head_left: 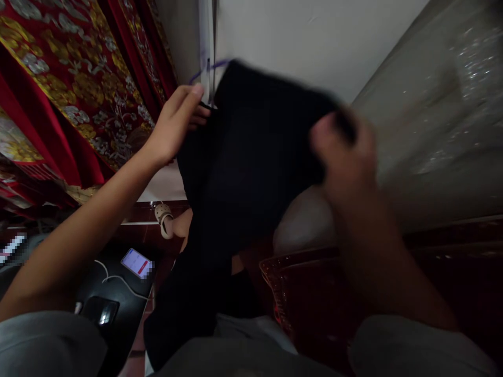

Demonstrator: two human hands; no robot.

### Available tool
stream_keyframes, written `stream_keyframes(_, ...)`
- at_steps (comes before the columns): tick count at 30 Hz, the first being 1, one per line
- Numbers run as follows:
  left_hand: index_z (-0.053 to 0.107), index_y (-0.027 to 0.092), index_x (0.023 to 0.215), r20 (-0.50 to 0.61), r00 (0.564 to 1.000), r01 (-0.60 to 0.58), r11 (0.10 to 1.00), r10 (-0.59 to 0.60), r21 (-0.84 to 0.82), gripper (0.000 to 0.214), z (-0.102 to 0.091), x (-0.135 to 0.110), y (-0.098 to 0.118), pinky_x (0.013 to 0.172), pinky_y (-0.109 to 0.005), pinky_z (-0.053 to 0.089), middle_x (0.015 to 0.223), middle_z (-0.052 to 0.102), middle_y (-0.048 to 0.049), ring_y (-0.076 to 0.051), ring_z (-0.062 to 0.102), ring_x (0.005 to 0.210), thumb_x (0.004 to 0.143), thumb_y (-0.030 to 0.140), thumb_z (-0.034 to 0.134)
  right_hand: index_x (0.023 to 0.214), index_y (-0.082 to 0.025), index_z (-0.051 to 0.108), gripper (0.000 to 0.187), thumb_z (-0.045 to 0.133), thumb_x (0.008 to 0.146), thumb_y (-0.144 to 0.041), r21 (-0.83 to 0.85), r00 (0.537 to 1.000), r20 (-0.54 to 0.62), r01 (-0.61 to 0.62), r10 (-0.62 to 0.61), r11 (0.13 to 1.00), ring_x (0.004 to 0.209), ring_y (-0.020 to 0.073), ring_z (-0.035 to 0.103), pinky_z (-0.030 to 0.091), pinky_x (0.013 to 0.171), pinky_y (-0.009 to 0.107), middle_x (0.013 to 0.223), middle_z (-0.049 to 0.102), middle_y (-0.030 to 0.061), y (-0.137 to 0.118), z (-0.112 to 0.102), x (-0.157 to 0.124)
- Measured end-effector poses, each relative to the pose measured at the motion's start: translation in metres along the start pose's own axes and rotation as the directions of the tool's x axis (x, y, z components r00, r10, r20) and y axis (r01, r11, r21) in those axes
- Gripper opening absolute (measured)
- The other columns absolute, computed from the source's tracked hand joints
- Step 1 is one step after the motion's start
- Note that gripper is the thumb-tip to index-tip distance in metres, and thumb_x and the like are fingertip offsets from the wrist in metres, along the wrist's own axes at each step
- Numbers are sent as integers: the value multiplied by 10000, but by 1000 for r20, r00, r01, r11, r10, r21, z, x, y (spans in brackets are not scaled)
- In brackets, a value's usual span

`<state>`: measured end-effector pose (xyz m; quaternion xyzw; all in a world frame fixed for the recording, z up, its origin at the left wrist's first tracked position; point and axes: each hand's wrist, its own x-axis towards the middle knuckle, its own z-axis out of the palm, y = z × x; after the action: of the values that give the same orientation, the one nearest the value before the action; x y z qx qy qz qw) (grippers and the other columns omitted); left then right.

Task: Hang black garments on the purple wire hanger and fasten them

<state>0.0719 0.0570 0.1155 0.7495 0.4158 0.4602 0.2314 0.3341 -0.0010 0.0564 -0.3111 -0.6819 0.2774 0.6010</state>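
A black garment [243, 167] hangs spread in front of me, held up at both top corners. My left hand [176, 125] pinches its upper left edge, next to a thin purple hanger wire [212, 67]. My right hand [341, 152] is blurred by motion and closed on the garment's upper right corner. The cloth's lower end drapes down toward my lap.
A red and gold patterned curtain [70, 78] hangs at the left. A white wall [298, 36] is behind, and a grey shiny surface [440, 115] at the right. Below are a red plastic basket [283, 283], a lit phone [137, 262] with a white cable, and a sandalled foot [165, 217].
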Motion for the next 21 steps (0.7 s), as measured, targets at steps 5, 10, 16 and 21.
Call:
stream_keyframes(5,563,131,930,248,902,406,888,-352,-215,155,2,-39,-8,879,-358,579,878,735,-64,-153,729,793,1027,244,517,1262,-281,754,551,865,762,-486,-193,489,858,30,154,981,1060,266,741,610,931,347,1125,771,42,-42,29,-35)
stream_keyframes(10,577,186,767,402,829,375,920,-388,113,83,-28,-72,-24,682,-306,575,759,732,-46,-192,719,676,832,135,581,1400,-316,656,494,683,938,-489,-238,750,643,3,155,971,1273,258,642,517,1116,434,1383,673,53,2,29,4)
stream_keyframes(16,669,164,757,256,904,277,925,-343,261,182,-61,-74,-5,723,-304,584,766,716,-32,-170,690,722,799,86,509,1182,-266,740,457,682,893,-616,-228,835,427,-272,347,935,1213,299,652,534,1076,503,1268,705,83,89,20,19)
stream_keyframes(21,649,119,857,64,979,175,959,-193,225,110,-66,-52,-24,817,-343,575,816,700,-43,-116,641,767,868,87,544,808,-211,715,507,777,756,-712,177,863,258,-485,435,856,720,222,683,597,655,373,777,705,57,87,17,21)
